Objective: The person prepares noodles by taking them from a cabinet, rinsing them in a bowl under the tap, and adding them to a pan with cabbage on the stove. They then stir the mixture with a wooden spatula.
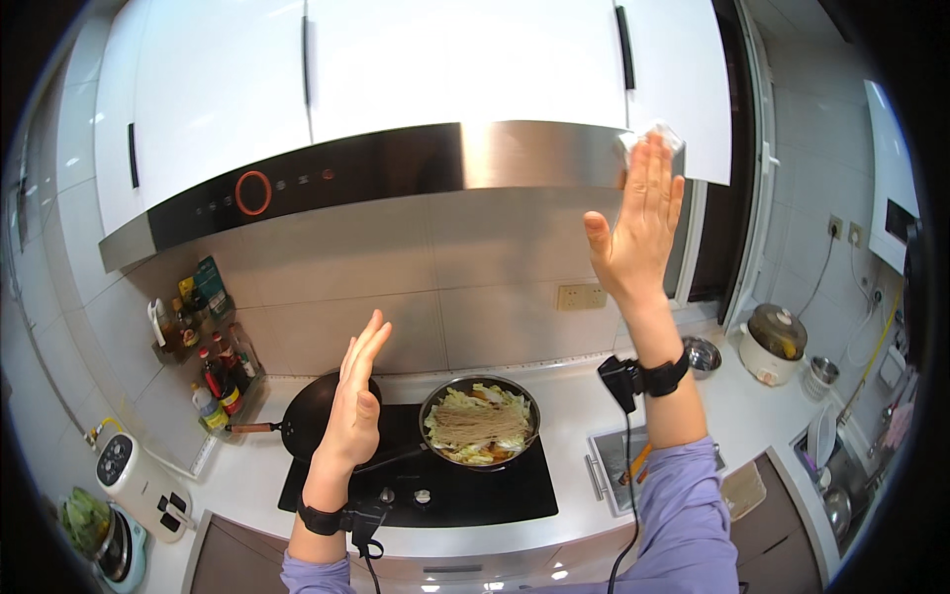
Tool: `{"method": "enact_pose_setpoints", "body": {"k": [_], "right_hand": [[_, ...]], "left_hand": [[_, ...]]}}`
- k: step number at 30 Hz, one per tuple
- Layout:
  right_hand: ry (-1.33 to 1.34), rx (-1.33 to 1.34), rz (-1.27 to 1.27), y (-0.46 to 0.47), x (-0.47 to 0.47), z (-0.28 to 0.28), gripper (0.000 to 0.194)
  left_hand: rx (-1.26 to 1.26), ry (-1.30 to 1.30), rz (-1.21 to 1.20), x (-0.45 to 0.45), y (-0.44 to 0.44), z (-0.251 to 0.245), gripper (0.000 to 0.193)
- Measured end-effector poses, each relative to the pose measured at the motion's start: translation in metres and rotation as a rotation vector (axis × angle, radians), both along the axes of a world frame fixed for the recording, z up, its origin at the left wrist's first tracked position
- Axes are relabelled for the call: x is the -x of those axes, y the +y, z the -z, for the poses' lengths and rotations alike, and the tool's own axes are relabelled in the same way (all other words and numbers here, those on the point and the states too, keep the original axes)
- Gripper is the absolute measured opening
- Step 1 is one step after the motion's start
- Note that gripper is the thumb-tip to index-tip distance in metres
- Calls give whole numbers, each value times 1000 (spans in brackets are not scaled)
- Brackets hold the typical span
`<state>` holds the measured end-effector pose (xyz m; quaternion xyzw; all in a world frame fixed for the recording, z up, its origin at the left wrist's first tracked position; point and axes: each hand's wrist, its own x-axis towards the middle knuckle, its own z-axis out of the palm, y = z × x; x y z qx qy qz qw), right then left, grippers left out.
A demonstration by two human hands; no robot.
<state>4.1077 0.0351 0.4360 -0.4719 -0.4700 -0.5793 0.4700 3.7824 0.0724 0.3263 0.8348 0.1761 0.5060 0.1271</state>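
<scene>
My right hand [638, 223] is raised to the right end of a range hood [545, 154]. Its flat fingers press a crumpled white cloth or tissue [670, 138] against the steel front, and the thumb stands out to the left. My left hand [355, 408] hangs in the air over the left part of a black cooktop [460, 494], fingers straight, holding nothing. Behind it is a dark wok [312, 416] with a wooden handle, partly hidden. On the right burner sits a frying pan [533, 427] of chopped cabbage topped with thin noodles [475, 423].
White cabinets [467, 67] stand above the hood. Sauce bottles [217, 380] fill a corner rack at left, above an air fryer [145, 482]. To the right are a steel bowl [701, 356], a lidded electric cooker [773, 356] and a sink [853, 460]. Cables hang from both wrist straps.
</scene>
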Motion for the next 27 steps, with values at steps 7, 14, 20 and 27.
{"method": "enact_pose_setpoints", "body": {"k": [7, 14, 20, 27], "right_hand": [[-171, 121, -45, 44, 92, -8, 98], [-201, 155, 73, 12, 72, -4, 98], [-260, 263, 12, 26, 90, -10, 102], [-163, 179, 204, 3, 12, -17, 94]], "left_hand": [[15, -35, 35, 2, 5, -1, 89], [-45, 23, 49, -11, 15, 2, 88], [19, -5, 113, -23, 19, -4, 90], [-90, 60, 181, -52, 15, -11, 89]]}}
